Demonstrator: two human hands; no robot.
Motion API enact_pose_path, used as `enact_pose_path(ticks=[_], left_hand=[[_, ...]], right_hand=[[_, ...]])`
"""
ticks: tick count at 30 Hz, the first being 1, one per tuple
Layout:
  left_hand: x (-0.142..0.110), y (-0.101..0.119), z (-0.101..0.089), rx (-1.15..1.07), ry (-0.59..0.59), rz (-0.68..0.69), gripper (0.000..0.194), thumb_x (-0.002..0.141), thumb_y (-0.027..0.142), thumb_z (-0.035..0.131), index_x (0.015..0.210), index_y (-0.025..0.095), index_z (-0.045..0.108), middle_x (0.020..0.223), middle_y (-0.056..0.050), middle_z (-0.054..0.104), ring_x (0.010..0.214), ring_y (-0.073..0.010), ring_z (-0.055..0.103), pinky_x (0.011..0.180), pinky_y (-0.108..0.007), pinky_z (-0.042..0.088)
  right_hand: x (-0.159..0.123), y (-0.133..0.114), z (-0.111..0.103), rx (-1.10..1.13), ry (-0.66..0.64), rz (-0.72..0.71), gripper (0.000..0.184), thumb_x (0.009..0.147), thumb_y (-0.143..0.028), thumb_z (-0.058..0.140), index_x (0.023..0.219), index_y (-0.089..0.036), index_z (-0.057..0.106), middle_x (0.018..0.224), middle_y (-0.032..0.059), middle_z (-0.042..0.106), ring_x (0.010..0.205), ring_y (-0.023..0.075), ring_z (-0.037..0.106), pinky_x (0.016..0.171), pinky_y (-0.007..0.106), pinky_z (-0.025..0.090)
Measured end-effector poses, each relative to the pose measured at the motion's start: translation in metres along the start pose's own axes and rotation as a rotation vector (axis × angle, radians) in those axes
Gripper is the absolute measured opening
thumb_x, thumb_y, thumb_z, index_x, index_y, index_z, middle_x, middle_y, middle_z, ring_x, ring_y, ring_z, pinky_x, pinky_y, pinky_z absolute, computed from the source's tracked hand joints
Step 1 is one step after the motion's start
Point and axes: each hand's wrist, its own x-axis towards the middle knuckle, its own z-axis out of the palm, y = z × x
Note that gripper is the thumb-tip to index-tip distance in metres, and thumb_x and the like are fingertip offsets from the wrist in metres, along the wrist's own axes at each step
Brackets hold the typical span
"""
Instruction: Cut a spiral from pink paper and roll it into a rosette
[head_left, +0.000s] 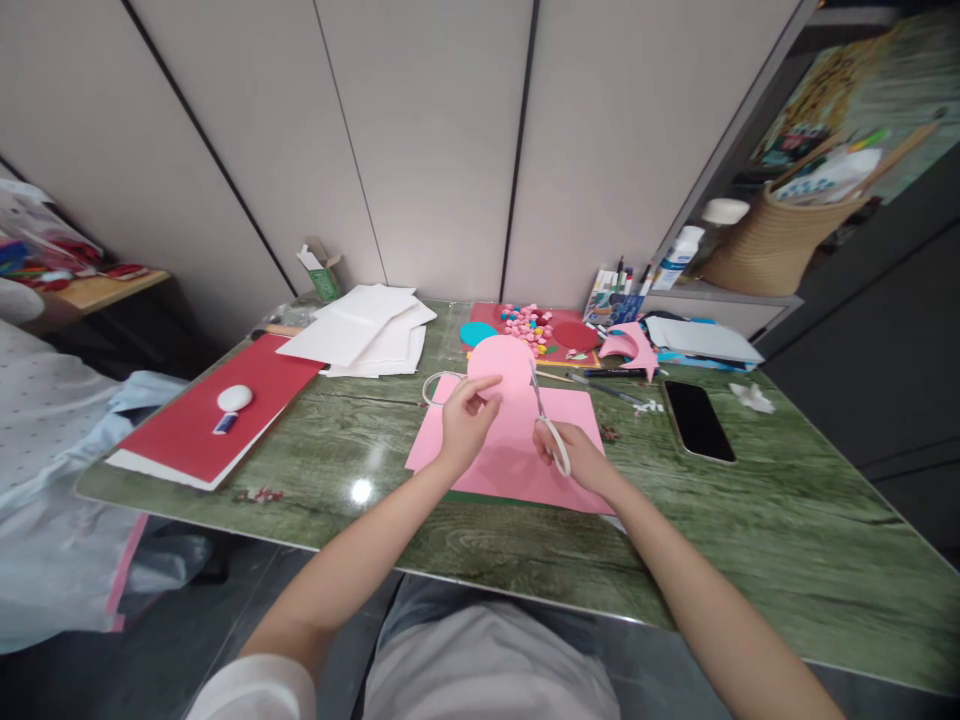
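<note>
My right hand (574, 455) grips a pair of scissors (556, 446) by their white handle, the blades pointing away from me. The blades lie at the right edge of a pink paper piece (504, 358) with a rounded top. On the left side of that piece is my left hand (469, 415), its thumb and fingers bent around the paper; part of the grip is hidden. Beneath both hands lies a larger pink sheet (570, 490), over something green that shows along its front edge. A white ring-shaped object (433, 389) sits just left of my left hand.
White sheets (352, 325) and a red sheet (217, 420) bearing a white oval lie left. Behind are pink pieces (525, 325), a blue disc (478, 334) and a red disc (576, 334). A curved pink scrap (631, 346), pens (624, 280) and a phone (697, 420) are right.
</note>
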Motion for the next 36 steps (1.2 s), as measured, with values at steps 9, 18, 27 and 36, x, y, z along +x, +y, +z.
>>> enact_pose_path(ticks=[9,18,27,36], left_hand=[[-0.0006,0.0018,-0.0018,0.061,-0.038,0.008,0.023,0.074,0.022,0.055,0.096,0.02,0.062,0.096,-0.006,0.061,0.078,-0.0132,0.053,0.064,-0.026,0.042],[-0.0002,0.0014,-0.0015,0.055,-0.017,-0.001,0.024,0.074,0.021,0.054,0.097,0.02,0.062,0.096,-0.006,0.061,0.08,-0.0141,0.053,0.066,-0.027,0.043],[-0.0001,-0.0016,-0.0021,0.025,-0.004,-0.008,0.023,0.076,0.022,0.052,0.097,0.019,0.062,0.095,-0.007,0.061,0.082,-0.0143,0.053,0.068,-0.027,0.042],[0.0003,-0.003,0.0032,-0.017,0.037,0.0,0.028,0.074,0.024,0.057,0.101,0.02,0.059,0.097,-0.007,0.057,0.083,-0.014,0.051,0.068,-0.026,0.044]], right_hand=[[0.0002,-0.0005,0.002,-0.001,0.028,-0.006,0.038,0.086,-0.041,0.032,0.059,-0.017,0.045,0.055,-0.0013,0.047,0.055,0.0113,0.044,0.055,0.024,0.034],[-0.0005,-0.0038,0.0016,-0.012,0.017,0.007,0.037,0.085,-0.041,0.032,0.059,-0.018,0.043,0.055,-0.0009,0.047,0.055,0.0116,0.045,0.056,0.025,0.035],[-0.0002,-0.0019,0.0001,-0.013,-0.003,-0.001,0.034,0.084,-0.038,0.035,0.058,-0.018,0.043,0.056,-0.0016,0.048,0.054,0.0107,0.043,0.055,0.024,0.033],[0.0001,-0.0005,0.0001,-0.037,-0.003,0.019,0.039,0.085,-0.044,0.032,0.061,-0.017,0.046,0.054,-0.0012,0.048,0.054,0.0114,0.045,0.055,0.024,0.034]])
